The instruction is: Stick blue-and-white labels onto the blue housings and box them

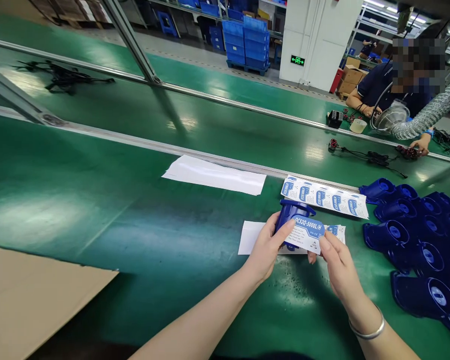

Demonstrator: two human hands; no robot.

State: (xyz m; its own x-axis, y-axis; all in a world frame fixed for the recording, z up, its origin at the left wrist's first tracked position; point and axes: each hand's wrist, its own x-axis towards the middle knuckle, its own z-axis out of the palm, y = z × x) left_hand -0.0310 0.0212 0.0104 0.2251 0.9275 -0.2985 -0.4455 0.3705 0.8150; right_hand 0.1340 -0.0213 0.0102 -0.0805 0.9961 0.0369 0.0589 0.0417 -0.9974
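Note:
My left hand [266, 247] is wrapped round a dark blue plastic housing [284, 216], its thumb on the left part of a blue and white label [306, 235] printed "DC52Q-5000L/H". My right hand [335, 255] pinches the label's right end between thumb and fingers. The label lies across the front of the housing. Beneath both hands a partly used label sheet [250, 237] rests on the green table [194, 295]. Behind them lies a stack of label sheets [324, 198], with blank white sheets [217, 175] to its left.
Several blue housings [429, 255] stand in rows at the right. A cardboard piece [33, 300] covers the near left. Metal rails [209, 156] run behind the sheets. Across them, a person [390, 80] handles wired parts [408, 152] beside a flexible duct [435, 112].

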